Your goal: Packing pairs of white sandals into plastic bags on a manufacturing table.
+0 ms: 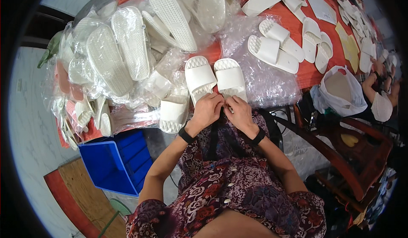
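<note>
A pair of white slide slippers lies side by side at the table's front edge, toes pointing away from me: the left slipper [200, 76] and the right slipper [230, 78]. My left hand [207, 110] is at the heel end of the left slipper, its fingers pinched together. Close beside it, my right hand [240, 115] has its fingers bent and pressed together at the right slipper's heel. The fingertips nearly meet between the heels. Whatever they pinch is too small or hidden to make out. Another white slipper [174, 111] lies left of my left hand.
Bagged white slippers [109, 59] form a large heap on the left. Clear plastic bags [272, 87] lie to the right, below loose slippers [274, 53] on the red tablecloth [309, 75]. A blue crate [98, 166], a wooden chair [361, 153] and another person's arm [369, 85] are nearby.
</note>
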Demonstrator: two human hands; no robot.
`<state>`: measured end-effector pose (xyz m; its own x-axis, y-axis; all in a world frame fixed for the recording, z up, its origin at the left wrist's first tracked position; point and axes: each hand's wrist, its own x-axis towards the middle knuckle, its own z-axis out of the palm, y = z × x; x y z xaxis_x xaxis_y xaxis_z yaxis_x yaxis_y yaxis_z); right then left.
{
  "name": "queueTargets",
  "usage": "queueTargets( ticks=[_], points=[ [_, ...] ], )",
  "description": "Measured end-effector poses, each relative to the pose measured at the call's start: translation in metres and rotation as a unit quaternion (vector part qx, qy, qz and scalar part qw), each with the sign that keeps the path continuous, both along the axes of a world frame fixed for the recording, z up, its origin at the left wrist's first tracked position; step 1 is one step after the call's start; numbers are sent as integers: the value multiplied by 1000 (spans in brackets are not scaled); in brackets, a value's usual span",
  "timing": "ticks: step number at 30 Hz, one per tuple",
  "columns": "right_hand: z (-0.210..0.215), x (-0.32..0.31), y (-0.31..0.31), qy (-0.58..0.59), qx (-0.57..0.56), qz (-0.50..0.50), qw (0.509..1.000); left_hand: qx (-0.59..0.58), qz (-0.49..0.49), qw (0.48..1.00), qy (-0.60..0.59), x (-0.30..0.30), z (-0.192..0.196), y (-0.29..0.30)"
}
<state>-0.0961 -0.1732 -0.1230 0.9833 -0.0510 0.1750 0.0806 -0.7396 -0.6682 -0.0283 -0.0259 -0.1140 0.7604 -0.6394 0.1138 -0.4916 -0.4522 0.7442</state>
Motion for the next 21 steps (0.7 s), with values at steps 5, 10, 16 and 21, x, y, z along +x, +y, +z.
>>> queueTargets(
  ticks=[5,10,16,21],
  points=[
    [5,-1,-10,15,-19,-22,999,-28,57,998,-11,-4,9,10],
    [6,-3,-15,11,-8,-73,997,-48,179,982,35,16,25,50],
    [-37,14,13,35,207,-152,966,34,158,986,-35,50,30,56],
    [-46,32,26,98,510,-162,839,94,125,986,-56,60,14,45]
  ],
)
